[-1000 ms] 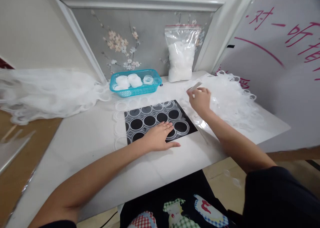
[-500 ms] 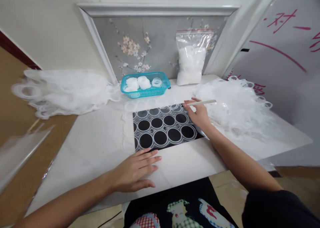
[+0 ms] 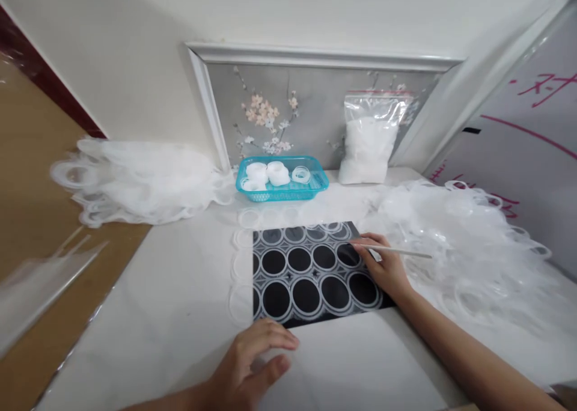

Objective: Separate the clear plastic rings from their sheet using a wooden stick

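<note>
- The left hand (image 3: 255, 363) is half open, loosely curled and empty, at the near edge of the black mat (image 3: 289, 322); whether it touches, I cannot tell.
- The right hand (image 3: 383, 270) pinches one pale stick (image 3: 406, 252) between thumb and fingers, at the mat's right side.
- One sheet of white rings (image 3: 291, 295) lies over the mat, overhanging left and behind; its two nearer rows each show four dark-centred circles and a part-circle.
- Work looks partway — these rings seem joined, while loose ones fill about four clumps in one blue basket (image 3: 288, 195).
- Two heaps remain, it seems: one left (image 3: 148, 179), one right (image 3: 451, 243); their sheets cannot be counted.
- Farthest stands one filled clear bag (image 3: 367, 149).
</note>
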### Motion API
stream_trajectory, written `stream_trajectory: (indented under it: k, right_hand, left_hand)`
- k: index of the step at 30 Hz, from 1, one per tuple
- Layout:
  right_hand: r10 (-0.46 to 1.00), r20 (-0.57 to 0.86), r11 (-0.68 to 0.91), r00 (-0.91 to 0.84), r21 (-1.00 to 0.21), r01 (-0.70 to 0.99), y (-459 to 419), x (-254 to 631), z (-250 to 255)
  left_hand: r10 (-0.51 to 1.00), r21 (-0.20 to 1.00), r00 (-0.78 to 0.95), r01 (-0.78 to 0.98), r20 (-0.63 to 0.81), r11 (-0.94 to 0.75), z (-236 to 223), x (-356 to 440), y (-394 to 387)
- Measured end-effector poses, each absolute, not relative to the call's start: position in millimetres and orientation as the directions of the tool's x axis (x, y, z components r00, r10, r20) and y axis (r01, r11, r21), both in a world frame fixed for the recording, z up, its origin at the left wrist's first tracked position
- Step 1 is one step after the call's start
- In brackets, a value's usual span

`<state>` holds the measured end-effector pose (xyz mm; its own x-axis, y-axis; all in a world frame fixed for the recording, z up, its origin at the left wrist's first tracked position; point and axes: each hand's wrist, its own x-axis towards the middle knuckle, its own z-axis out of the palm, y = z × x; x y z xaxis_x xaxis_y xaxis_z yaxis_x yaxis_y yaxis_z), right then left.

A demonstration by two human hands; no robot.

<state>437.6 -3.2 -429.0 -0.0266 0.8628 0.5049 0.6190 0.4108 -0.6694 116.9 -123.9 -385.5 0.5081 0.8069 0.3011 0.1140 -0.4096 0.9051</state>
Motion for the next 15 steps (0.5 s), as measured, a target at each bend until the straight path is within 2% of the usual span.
stream_trajectory:
  k: [10,12,15]
  right_hand:
    - [0.874,0.485,0.417,-0.040,-0.704,0.576,-7.1,432.1,-418.3]
    - [0.883,0.469,0.405,-0.038,-0.716,0.568,-6.5,432.7,-420.5]
    - [0.891,0.453,0.392,-0.030,-0.734,0.554,-6.1,434.0,-426.3]
  left_hand:
    - [0.871,0.940,0.490,0.300,-0.004,-0.165,-387.5,121.4,-137.2]
    - [0.876,0.944,0.482,0.301,-0.027,-0.137,-387.8,121.2,-137.4]
    - [0.877,0.956,0.480,0.246,0.024,-0.161,-389.7,118.8,-136.2]
